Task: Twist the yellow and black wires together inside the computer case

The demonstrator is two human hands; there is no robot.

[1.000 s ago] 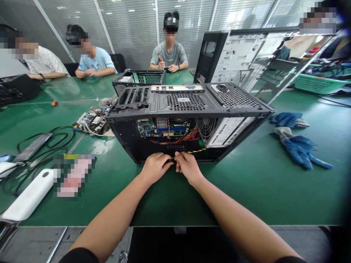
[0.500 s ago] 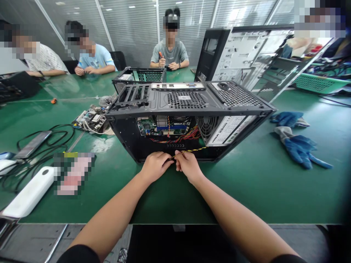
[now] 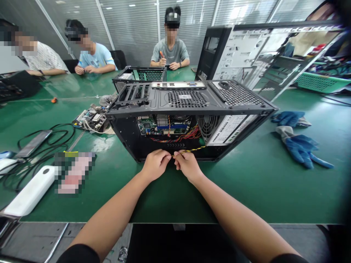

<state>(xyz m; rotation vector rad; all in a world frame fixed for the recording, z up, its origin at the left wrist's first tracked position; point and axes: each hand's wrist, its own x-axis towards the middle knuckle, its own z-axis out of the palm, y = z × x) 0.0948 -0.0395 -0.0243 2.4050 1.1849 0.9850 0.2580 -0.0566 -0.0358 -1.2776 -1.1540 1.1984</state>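
Observation:
A black computer case (image 3: 161,104) lies in front of me with its side open toward me. Inside it show a motherboard (image 3: 175,128), a bundle of coloured wires (image 3: 189,135) and a power supply (image 3: 226,129). At the case's near lower edge, a twisted yellow-and-black cable (image 3: 195,149) runs from below the power supply to my hands. My left hand (image 3: 157,165) pinches the cable near its end, fingers closed. Right beside it, my right hand (image 3: 187,165) is also closed on the cable. The cable's end is hidden between my fingertips.
Blue work gloves (image 3: 297,146) lie at right, a loose circuit board (image 3: 94,118) at left. A white power bank-like device (image 3: 31,191), black cables (image 3: 61,133) and a phone (image 3: 34,142) are nearer left. Another case (image 3: 219,54) stands behind. Several people sit across the table.
Both hands stay on the cable; the left fingers have shifted slightly at the cable's end. The view has moved a little. At far right, the person behind the other case has moved.

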